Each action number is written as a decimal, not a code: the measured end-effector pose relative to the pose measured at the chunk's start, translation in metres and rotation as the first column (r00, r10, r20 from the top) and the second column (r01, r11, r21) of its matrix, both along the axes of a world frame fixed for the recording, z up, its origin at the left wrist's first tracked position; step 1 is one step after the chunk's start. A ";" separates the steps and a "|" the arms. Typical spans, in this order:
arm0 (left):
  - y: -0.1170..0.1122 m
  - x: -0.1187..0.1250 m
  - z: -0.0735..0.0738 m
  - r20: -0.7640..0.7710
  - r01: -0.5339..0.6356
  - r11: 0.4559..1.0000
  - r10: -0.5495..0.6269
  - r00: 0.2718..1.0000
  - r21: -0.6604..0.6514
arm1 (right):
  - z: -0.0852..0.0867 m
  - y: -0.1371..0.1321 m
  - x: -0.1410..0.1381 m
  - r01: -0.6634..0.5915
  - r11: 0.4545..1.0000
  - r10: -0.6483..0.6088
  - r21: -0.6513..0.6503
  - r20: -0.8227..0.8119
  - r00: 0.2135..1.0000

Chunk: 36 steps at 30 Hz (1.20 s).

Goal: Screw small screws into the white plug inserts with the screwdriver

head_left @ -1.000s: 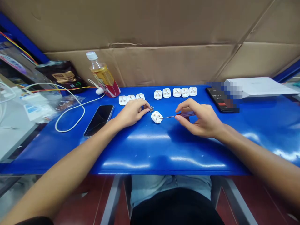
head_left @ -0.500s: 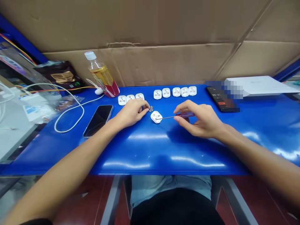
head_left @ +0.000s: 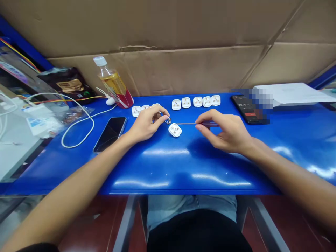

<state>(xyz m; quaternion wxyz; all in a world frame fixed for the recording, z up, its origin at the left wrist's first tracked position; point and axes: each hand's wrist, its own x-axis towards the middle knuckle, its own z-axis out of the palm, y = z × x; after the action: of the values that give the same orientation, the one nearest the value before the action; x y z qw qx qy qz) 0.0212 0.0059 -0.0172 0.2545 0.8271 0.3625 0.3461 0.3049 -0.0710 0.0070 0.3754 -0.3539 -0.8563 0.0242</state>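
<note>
Five white rounded-square plastic pieces (head_left: 186,102) line the back of our glossy blue surface (head_left: 170,171), before a brown cardboard wall (head_left: 178,28). Nearer us, a single white plastic piece (head_left: 175,130) lies between our right fingers (head_left: 212,113), holding a thin-shafted screwdriver (head_left: 187,123), and our left fingers (head_left: 159,122), beside small metal screws (head_left: 168,121); whether these fingers grip one, we cannot tell.

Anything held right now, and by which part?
Right hand: screwdriver, by its handle. Left hand: at the screws; can't tell whether it holds one.

The right hand (head_left: 223,131) partly hides the screwdriver (head_left: 209,123), and pixelation covers part of 1 phone (head_left: 244,109).
</note>
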 end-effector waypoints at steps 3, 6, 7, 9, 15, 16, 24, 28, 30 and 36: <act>-0.008 0.009 0.004 0.267 0.112 0.964 -0.045 0.963 -0.243 | 0.000 0.000 0.000 0.019 0.999 -0.017 0.041 -0.041 0.999; -0.015 0.016 0.006 0.447 0.236 0.842 0.008 0.894 -0.486 | 0.000 0.000 0.000 0.021 0.998 -0.018 0.061 -0.046 0.999; -0.016 0.017 0.006 0.483 0.265 0.803 0.032 0.875 -0.534 | -0.001 0.000 0.001 0.020 0.997 -0.017 0.068 -0.040 0.999; -0.017 0.018 0.005 0.522 0.295 0.755 0.072 0.850 -0.586 | -0.001 0.000 0.002 0.017 0.996 -0.015 0.086 -0.026 1.000; -0.018 0.019 0.005 0.537 0.287 0.719 0.141 0.832 -0.633 | -0.001 -0.001 0.002 0.021 0.993 -0.021 0.116 0.001 1.000; -0.019 0.020 0.006 0.536 0.288 0.714 0.144 0.832 -0.638 | -0.001 -0.001 0.002 0.016 0.993 -0.016 0.120 0.006 1.000; -0.019 0.019 0.004 0.560 0.326 0.681 0.150 0.815 -0.656 | 0.000 0.000 0.002 0.011 0.992 -0.014 0.127 0.025 1.000; -0.020 0.019 0.004 0.535 0.298 0.707 0.134 0.834 -0.641 | -0.001 0.001 0.003 -0.001 0.994 -0.004 0.105 0.048 0.999; -0.020 0.019 0.004 0.541 0.297 0.718 0.132 0.830 -0.630 | -0.001 0.000 0.003 -0.001 0.993 -0.003 0.116 0.035 0.999; -0.019 0.019 0.004 0.567 0.321 0.718 0.123 0.814 -0.617 | 0.000 -0.001 0.003 0.007 0.993 -0.009 0.116 0.017 1.000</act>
<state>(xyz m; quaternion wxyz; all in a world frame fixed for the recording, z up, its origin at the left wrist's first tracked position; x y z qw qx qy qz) 0.0399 -0.0134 -0.0135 0.6582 0.5479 0.3236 0.4024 0.3079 -0.0723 0.0068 0.3881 -0.3352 -0.8580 -0.0302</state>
